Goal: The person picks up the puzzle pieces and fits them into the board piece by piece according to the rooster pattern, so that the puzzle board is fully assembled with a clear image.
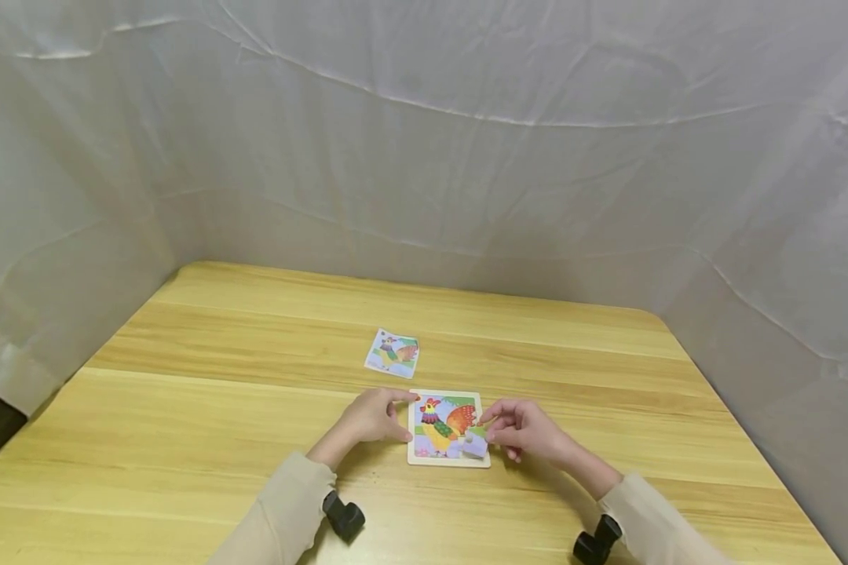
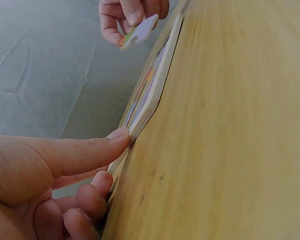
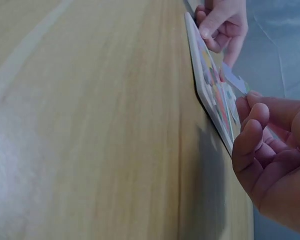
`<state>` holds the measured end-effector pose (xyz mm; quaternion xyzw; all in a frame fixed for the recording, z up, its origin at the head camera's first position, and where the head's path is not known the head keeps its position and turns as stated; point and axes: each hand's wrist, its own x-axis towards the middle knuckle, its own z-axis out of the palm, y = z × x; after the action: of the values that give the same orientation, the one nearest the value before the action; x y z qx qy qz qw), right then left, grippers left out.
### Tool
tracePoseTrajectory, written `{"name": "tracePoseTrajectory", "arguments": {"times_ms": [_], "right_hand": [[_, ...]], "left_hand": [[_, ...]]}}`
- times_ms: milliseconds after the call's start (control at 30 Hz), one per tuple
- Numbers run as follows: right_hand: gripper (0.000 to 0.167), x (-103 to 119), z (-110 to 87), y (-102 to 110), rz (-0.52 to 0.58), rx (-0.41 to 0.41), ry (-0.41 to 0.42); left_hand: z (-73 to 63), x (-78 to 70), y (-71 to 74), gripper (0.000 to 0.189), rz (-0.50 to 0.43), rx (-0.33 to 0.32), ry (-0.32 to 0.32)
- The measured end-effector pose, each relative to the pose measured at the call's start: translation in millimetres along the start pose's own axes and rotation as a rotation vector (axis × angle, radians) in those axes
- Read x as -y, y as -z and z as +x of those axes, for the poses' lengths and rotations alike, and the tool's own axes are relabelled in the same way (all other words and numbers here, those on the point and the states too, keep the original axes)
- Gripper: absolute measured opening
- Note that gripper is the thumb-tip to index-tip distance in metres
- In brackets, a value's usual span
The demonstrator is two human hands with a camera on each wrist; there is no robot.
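Observation:
A square jigsaw puzzle [image 1: 444, 464] with a rooster picture and a pale frame lies flat on the table. My left hand [image 1: 373, 416] rests at its left side, thumb on the frame's edge and forefinger stretched to the upper left corner. Between thumb and fingers my right hand [image 1: 526, 428] pinches a puzzle piece [image 1: 475, 445], lilac with some green. In the head view this piece covers the puzzle's lower right part; the left wrist view shows the piece [image 2: 142, 34] tilted and raised above the board. The right wrist view shows the fingertips on the piece's green end.
A small picture card [image 1: 393, 355] with the same rooster lies behind the puzzle, a little to the left. The wooden table [image 1: 219, 439] has rounded far corners. Grey cloth [image 1: 424, 173] hangs behind it and along its sides.

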<state>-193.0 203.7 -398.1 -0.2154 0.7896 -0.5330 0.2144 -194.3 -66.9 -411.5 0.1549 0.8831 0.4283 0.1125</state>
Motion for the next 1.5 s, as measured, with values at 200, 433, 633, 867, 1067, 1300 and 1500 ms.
{"name": "tracePoseTrajectory", "arguments": {"times_ms": [200,433,633,867,1067,1300,1500], "right_hand": [[0.023,-2.6,3.0,-3.0,-0.072,0.002,0.021],[0.020,-3.5,6.9,-5.5,-0.173,-0.019,0.016],[0.017,-3.7,7.2,-8.7,-0.211,-0.030,0.012],[0.023,-4.7,7.2,-11.8,-0.222,-0.031,0.029],[0.031,-7.5,7.8,-14.7,-0.266,-0.024,0.065],[0.029,-4.8,8.0,-17.9,-0.314,-0.024,0.089],[0.028,-2.7,9.9,-17.7,-0.401,-0.005,0.119]], "left_hand": [[-0.3,0.5,0.3,0.056,-0.002,0.000,-0.001],[-0.7,-0.6,0.7,0.056,-0.001,0.000,-0.001],[-0.4,-1.0,1.0,0.056,0.001,-0.002,0.005],[-0.4,-1.6,0.9,0.057,-0.010,0.001,0.017],[-0.1,-1.1,0.8,0.057,-0.006,0.000,0.014],[-0.7,-1.2,0.2,0.056,-0.008,0.003,0.014],[-0.6,-1.4,0.5,0.056,-0.009,0.002,0.010]]}}
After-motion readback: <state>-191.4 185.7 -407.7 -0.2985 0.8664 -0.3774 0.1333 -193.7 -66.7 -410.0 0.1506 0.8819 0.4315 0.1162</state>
